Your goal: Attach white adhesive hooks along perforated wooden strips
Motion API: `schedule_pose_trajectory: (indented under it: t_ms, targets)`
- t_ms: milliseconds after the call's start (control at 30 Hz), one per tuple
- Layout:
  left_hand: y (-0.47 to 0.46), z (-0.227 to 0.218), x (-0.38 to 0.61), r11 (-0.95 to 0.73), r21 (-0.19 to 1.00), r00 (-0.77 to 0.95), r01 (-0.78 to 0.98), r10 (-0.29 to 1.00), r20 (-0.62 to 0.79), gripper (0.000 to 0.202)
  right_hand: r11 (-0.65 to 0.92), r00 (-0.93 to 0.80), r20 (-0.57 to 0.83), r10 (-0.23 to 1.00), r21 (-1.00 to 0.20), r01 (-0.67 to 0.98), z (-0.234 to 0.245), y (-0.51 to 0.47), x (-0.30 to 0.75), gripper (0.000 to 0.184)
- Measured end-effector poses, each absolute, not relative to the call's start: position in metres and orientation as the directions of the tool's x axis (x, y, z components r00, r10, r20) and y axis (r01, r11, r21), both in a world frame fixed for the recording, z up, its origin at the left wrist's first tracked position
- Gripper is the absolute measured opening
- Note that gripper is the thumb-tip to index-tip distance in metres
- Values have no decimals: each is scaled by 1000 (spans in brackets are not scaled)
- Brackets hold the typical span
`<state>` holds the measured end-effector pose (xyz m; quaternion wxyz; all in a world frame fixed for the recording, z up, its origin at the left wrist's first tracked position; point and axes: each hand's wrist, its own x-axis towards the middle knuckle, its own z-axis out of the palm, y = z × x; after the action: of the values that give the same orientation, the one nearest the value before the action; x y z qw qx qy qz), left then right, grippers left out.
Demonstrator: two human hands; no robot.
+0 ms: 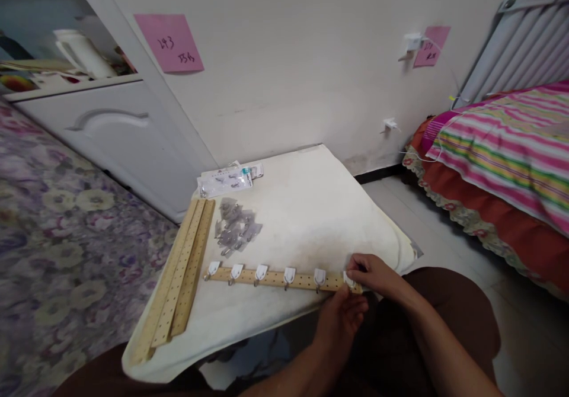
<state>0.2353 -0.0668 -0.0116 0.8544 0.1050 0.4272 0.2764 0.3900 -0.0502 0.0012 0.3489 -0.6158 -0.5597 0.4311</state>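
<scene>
A perforated wooden strip [275, 278] lies across the near part of the cloth-covered table, with several white adhesive hooks [289, 275] spaced along it. At the strip's right end, my right hand [373, 274] pinches the last white hook [349, 279] between thumb and fingers. My left hand [340, 317] meets it from below; its thumb is at the hook's lower end and its other fingers are curled. Both hands partly cover that hook. Farther up the table is a pile of clear hooks [235, 228] with transparent backings.
More perforated wooden strips [182, 278] lie along the table's left edge. Packaged hooks [226, 181] rest at the back left corner of the table [306, 207]. A striped bed [511, 142] stands to the right, a white cabinet [111, 130] to the left.
</scene>
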Motion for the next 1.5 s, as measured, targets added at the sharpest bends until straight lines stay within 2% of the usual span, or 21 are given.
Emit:
schedule_pose_trajectory:
  t_ms: [400, 600, 800, 1033, 1267, 1500]
  targets:
    - [-71, -16, 235, 782, 477, 462, -400, 622, -632, 27, -116, -17, -131, 991, -923, 367, 2, -53, 387, 11]
    - [-72, -13, 233, 771, 500, 475, -395, 637, -607, 31, -137, -83, -171, 982, -939, 316, 10, -60, 390, 19]
    - [-73, -11, 232, 761, 516, 499, -392, 648, -576, 33, -211, -151, -240, 959, -960, 185, 13, -68, 385, 32]
    - [-75, -13, 230, 761, 531, 492, -373, 648, -582, 33, -174, -136, -181, 974, -983, 66, 3, -68, 382, 28]
    - [-74, -11, 228, 767, 534, 497, -354, 639, -587, 30, -195, -105, -197, 975, -980, 29, 0, -70, 379, 28]
    - [-73, -10, 223, 781, 524, 534, -340, 619, -576, 31, -265, -67, -266, 962, -964, 19, 4, -79, 382, 38]
